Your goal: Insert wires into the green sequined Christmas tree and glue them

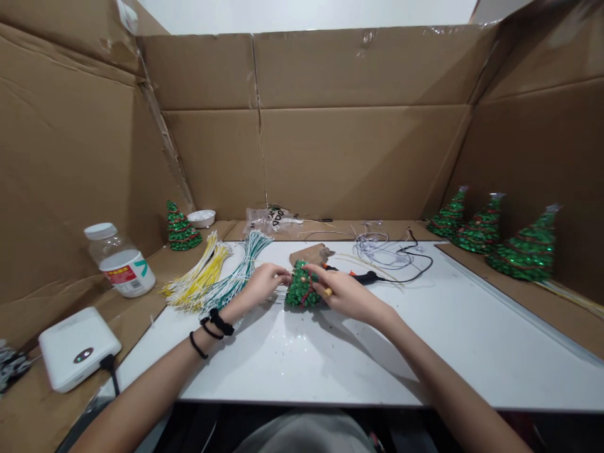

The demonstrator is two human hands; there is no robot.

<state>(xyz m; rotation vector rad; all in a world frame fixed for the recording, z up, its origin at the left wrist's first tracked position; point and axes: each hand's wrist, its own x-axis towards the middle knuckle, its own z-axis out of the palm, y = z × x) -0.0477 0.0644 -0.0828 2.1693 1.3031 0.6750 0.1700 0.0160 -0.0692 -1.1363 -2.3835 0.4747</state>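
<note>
A small green tinsel tree with reddish trim stands upright between my hands, over the middle of the white board. My right hand grips its upper right side, fingers bent round it, with a small yellow item showing by the fingers. At the tree's left side, my left hand is closed, fingertips pinched together close to the tree; what they pinch is too small to make out. Behind the tree lies a piece of brown cardboard, and a black-handled tool with a cord rests beyond my right hand.
Yellow and green-white wire bundles lie left. Further left are a plastic jar, a white box, another tree and a white bowl. Tangled wires lie behind; several trees stand right. Cardboard walls surround the board.
</note>
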